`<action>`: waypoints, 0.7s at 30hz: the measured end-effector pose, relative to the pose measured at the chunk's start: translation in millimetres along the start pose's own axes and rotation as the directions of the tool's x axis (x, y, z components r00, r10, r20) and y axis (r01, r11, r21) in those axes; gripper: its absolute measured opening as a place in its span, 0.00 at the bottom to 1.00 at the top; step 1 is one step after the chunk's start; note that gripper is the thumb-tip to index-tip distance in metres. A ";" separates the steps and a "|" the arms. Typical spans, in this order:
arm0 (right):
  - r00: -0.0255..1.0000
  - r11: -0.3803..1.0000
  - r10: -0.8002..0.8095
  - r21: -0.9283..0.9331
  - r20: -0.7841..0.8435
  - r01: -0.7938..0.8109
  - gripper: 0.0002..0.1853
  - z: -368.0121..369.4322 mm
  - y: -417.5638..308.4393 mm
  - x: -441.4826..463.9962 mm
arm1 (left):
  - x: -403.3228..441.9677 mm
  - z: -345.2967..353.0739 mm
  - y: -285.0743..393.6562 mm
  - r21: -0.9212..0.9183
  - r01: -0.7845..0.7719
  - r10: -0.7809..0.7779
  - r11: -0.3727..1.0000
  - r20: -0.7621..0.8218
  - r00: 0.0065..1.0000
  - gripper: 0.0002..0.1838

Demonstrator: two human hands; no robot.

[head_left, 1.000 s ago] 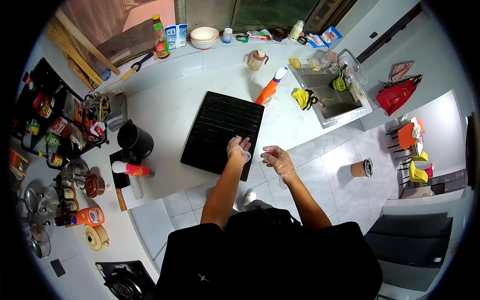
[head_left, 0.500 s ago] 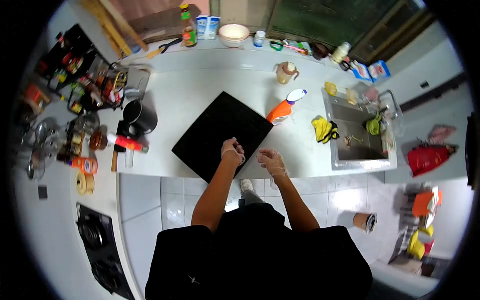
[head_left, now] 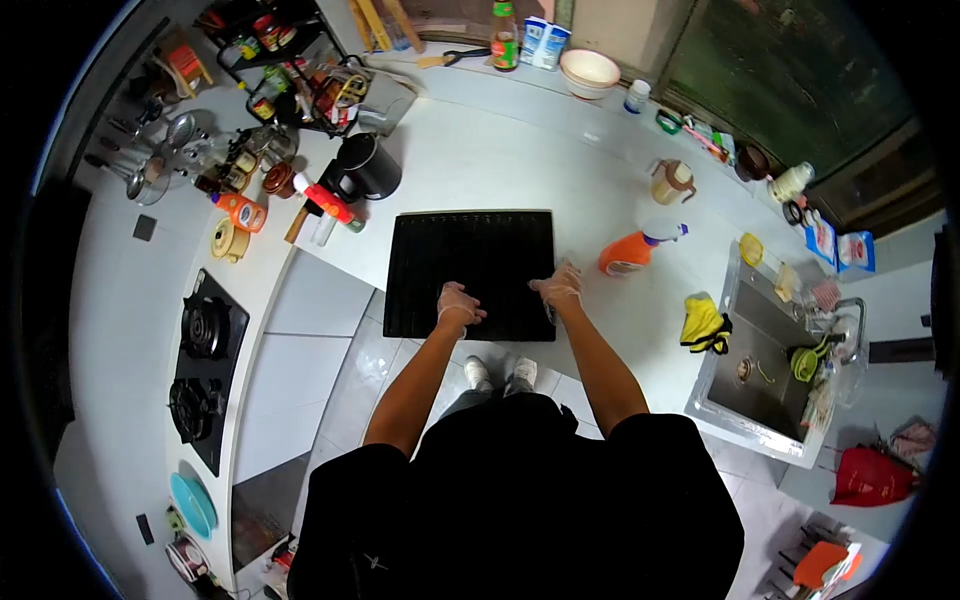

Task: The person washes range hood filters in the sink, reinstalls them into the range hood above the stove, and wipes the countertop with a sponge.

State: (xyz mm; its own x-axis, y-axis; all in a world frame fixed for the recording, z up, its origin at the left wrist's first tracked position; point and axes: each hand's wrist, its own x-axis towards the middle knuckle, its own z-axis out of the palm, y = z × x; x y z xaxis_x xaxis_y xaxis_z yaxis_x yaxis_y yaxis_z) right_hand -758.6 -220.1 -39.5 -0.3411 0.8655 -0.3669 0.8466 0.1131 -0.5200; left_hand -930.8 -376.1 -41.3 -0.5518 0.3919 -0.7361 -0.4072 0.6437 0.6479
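Observation:
A flat black rectangular panel (head_left: 470, 240) lies on the white counter, its front edge close to the counter's edge. My left hand (head_left: 459, 305), in a clear disposable glove, is over the panel's front part with its fingers loosely bent and apart; whether it presses on the surface I cannot tell. At the panel's right edge is my right hand (head_left: 560, 287), gloved too, thumb over the top and fingers spread beside the edge. Neither hand visibly grips anything. An orange spray bottle (head_left: 627, 254) with a white and purple head stands right of my right hand.
A steel sink (head_left: 755, 345) is at the right, with a yellow and black cloth (head_left: 704, 325) beside it. A black kettle (head_left: 370, 168) and a red-capped bottle (head_left: 335, 205) stand left of the panel. Farther left is a gas stove (head_left: 208, 365). A brown-lidded jug (head_left: 672, 181) stands behind.
The panel has turned from a diagonal position to nearly square with my body. My right hand has come to its right edge. My view has rotated, showing more of the stove side.

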 end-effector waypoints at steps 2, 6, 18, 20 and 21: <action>0.995 0.996 0.076 0.035 0.057 -0.078 0.45 -1.4 -6.2 7.5 | 1.2 -2.3 2.1 -0.035 0.032 -0.033 0.999 -0.042 0.999 0.25; 0.979 0.975 0.155 0.140 0.135 -0.174 0.48 9.8 -9.6 13.3 | 20.4 -31.1 -2.2 -0.200 0.094 -0.070 0.975 0.126 0.990 0.16; 0.875 0.797 0.435 0.363 0.210 -0.483 0.51 4.4 -33.9 5.6 | 17.1 -32.5 7.0 -0.118 0.189 -0.177 0.975 0.106 0.979 0.09; 0.893 0.818 0.440 0.370 0.093 -0.441 0.51 15.6 -34.3 -2.6 | 18.0 -30.5 8.3 0.015 0.138 -0.139 0.990 0.056 0.989 0.10; 0.914 0.832 0.401 0.394 0.058 -0.390 0.50 16.4 -34.0 -5.4 | 17.3 -31.6 7.0 0.076 0.092 -0.096 0.993 0.047 0.994 0.11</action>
State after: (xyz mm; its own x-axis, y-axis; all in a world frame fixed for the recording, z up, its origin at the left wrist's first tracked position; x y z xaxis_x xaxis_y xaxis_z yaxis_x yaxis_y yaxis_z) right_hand -792.2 -236.6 -32.5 0.0039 0.8083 -0.5888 0.6769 -0.4355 -0.5934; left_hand -966.2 -385.5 -43.4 -0.4750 0.3589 -0.8035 -0.4000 0.7252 0.5604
